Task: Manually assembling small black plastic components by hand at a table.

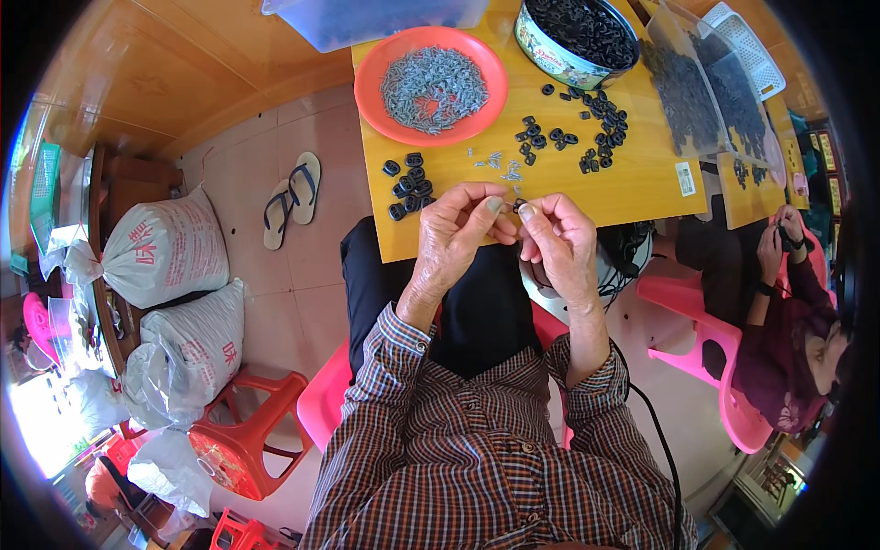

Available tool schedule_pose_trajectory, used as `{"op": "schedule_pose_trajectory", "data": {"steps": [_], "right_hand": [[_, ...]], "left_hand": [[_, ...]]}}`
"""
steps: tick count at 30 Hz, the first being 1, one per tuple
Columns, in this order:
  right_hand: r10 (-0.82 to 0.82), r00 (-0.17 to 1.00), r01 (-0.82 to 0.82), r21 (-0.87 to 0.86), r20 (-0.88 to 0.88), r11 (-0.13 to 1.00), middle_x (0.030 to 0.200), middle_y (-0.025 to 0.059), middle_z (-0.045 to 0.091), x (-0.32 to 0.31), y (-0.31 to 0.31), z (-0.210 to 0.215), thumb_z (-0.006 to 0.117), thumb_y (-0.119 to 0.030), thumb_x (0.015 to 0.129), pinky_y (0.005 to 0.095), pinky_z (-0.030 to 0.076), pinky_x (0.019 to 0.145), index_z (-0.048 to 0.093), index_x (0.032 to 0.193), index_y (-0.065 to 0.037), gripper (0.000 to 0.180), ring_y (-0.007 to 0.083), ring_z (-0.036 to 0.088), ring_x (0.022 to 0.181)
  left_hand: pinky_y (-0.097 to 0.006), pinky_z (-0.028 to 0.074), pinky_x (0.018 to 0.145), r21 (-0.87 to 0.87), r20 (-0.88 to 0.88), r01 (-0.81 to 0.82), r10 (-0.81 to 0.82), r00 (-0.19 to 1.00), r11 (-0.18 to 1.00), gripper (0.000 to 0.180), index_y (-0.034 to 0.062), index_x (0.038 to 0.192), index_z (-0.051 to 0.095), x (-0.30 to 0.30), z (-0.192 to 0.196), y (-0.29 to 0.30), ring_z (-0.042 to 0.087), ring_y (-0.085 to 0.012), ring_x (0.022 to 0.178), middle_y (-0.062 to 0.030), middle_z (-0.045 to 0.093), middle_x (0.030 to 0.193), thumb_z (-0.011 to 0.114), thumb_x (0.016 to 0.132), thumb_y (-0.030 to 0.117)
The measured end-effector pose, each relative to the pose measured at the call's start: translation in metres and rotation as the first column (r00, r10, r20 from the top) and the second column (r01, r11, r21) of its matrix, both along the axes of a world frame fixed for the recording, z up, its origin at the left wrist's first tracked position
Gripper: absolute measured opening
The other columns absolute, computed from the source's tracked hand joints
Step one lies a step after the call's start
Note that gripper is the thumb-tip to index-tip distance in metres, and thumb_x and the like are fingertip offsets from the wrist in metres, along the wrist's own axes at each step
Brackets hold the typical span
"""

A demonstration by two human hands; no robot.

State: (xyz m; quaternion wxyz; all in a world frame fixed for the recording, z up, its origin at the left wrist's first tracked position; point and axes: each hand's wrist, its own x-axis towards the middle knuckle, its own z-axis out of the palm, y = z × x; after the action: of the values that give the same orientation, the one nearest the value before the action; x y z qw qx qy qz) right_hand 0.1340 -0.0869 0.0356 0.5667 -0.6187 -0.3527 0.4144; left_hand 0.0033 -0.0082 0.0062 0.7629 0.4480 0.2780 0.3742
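Note:
My left hand (463, 223) and my right hand (561, 240) meet over the near edge of the yellow table (400, 240), thumbs and fingertips pinched close together. A small black plastic piece (519, 203) shows at the tip of my right thumb. Whatever is between my left thumb and finger is too small to name. Just beyond my hands lie a few loose thin silvery metal pieces (496, 162). Many more like them fill an orange-red plate (368, 103). Black oval pieces with holes (410, 186) are clustered left of my hands, and loose black pieces (605, 128) lie farther right.
A round tin (573, 71) of black parts stands at the back, near clear bins (683, 96) of dark parts. A blue-tinted container (376, 20) sits behind the plate. At right, another person's hands (779, 240) hold something dark. White sacks (165, 247), red stools (247, 435) and sandals (291, 202) are left.

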Motion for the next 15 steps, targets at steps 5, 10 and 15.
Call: {"op": "schedule_pose_trajectory", "data": {"steps": [5, 10, 15], "right_hand": [[0.0, 1.0, 0.0, -0.008, 0.007, 1.0, 0.068, 0.001, 0.057, 0.0006, -0.0004, -0.0011, 0.058, -0.014, 0.092, 0.0161, 0.04, 0.047, 0.056, 0.087, -0.002, 0.013, 0.0038, 0.051, 0.051], [-0.003, 1.0, 0.003, 0.003, 0.031, 1.0, 0.068, 0.0016, 0.058, 0.0004, 0.0003, -0.0031, 0.059, -0.014, 0.092, 0.0164, 0.04, 0.046, 0.056, 0.088, -0.002, 0.013, 0.0041, 0.051, 0.051], [-0.008, 0.999, 0.009, -0.026, 0.032, 1.0, 0.068, 0.0019, 0.058, -0.0002, 0.0005, -0.0002, 0.058, -0.014, 0.092, 0.0165, 0.04, 0.047, 0.056, 0.087, -0.002, 0.014, 0.0042, 0.051, 0.051]], "left_hand": [[-0.026, 0.056, 0.064, 0.01, -0.041, 0.0, 0.001, 0.999, 1.0, 0.018, -0.0067, 0.104, 0.058, 0.0021, 0.003, -0.0007, 0.065, -0.0134, 0.068, -0.0099, 0.065, 0.078, 0.055, 0.093, 0.007], [-0.025, 0.055, 0.062, 0.059, -0.083, 0.022, -0.017, 0.996, 0.998, 0.016, -0.0062, 0.1, 0.059, 0.0023, 0.0018, -0.0007, 0.064, -0.0119, 0.067, -0.0085, 0.065, 0.075, 0.056, 0.093, 0.007], [-0.024, 0.054, 0.061, 0.092, -0.126, 0.028, -0.017, 0.992, 0.995, 0.014, -0.0059, 0.098, 0.059, 0.0029, 0.0015, -0.0004, 0.063, -0.0111, 0.064, -0.0077, 0.064, 0.073, 0.057, 0.093, 0.007]]}}
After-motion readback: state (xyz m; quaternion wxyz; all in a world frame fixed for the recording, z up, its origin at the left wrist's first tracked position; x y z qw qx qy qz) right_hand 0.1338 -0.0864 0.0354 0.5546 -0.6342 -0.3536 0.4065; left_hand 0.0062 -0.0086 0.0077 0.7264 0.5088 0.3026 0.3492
